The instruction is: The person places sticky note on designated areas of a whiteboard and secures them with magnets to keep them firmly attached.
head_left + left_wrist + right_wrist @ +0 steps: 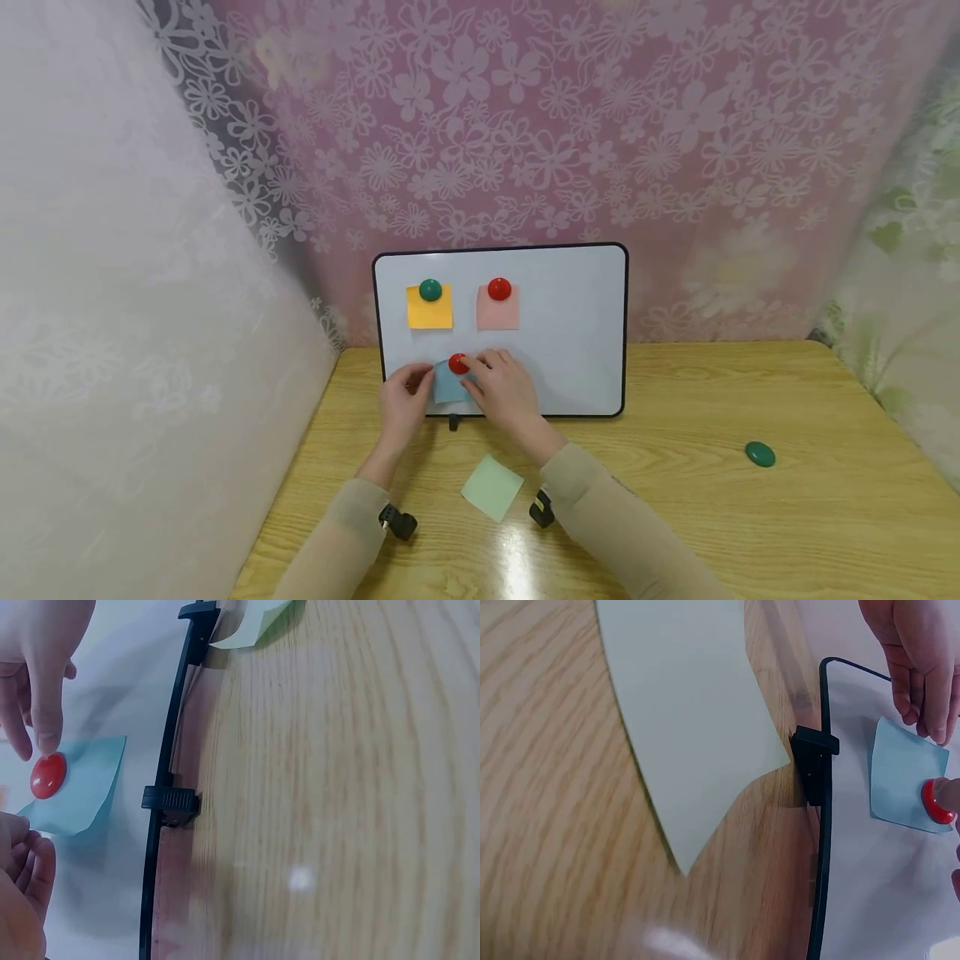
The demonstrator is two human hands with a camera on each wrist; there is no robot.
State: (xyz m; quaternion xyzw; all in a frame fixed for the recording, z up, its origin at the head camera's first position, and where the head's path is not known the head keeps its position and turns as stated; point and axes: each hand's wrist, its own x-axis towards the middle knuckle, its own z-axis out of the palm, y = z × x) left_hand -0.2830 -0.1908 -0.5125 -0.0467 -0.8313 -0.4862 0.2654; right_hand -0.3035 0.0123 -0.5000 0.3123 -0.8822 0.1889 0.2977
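A blue sticky note lies against the lower left part of a whiteboard. My left hand pinches its left upper corner between thumb and fingertips. A round red magnet sits on the note near its top edge. From the right, my right hand reaches in, and one extended fingertip presses on that magnet. In the right wrist view the blue note is mostly uncovered, its lower edge lifting slightly. Above it, a green magnet holds an orange note, and another red magnet holds a pink note.
A pale green sticky note lies on the wooden table between the forearms, its edges curling up. Farther right rests a loose green magnet. Black stand feet hold the board's lower edge. Flowered sheets hang behind and beside.
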